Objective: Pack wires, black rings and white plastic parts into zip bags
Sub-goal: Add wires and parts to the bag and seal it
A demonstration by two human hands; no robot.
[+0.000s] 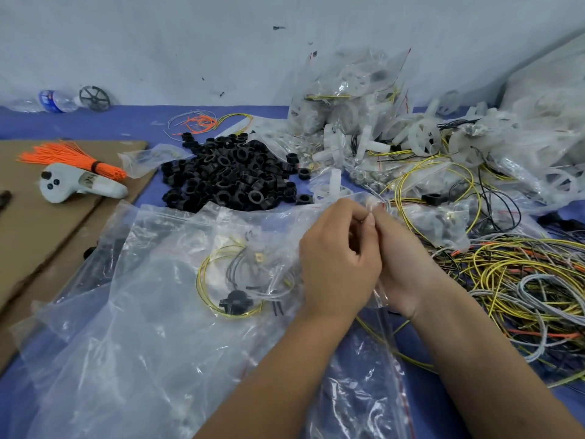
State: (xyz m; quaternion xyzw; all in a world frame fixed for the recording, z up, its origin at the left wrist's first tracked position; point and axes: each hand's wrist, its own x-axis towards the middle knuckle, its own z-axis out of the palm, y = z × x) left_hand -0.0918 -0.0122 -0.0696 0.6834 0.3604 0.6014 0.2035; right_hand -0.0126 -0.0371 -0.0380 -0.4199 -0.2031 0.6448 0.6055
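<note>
Left hand (340, 261) and right hand (403, 264) pinch mouth of zip bag (378, 299) between them, over desk (79, 125); filled bag (234, 280) just left; ring pile (231, 175) behind; risk: thin film slips from grip, seal misaligns, bag stays unsealed.

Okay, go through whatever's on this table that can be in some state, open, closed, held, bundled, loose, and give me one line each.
Left hand: pinching the clear zip bag's top edge.
Right hand: pinching the same edge.
Clear zip bag in the hands: held up; whether sealed, cannot tell.
Black plastic rings: loose in a pile.
Orange wire bundle: tied with a black band.
Yellow, grey and orange wires: loose, tangled.
</note>
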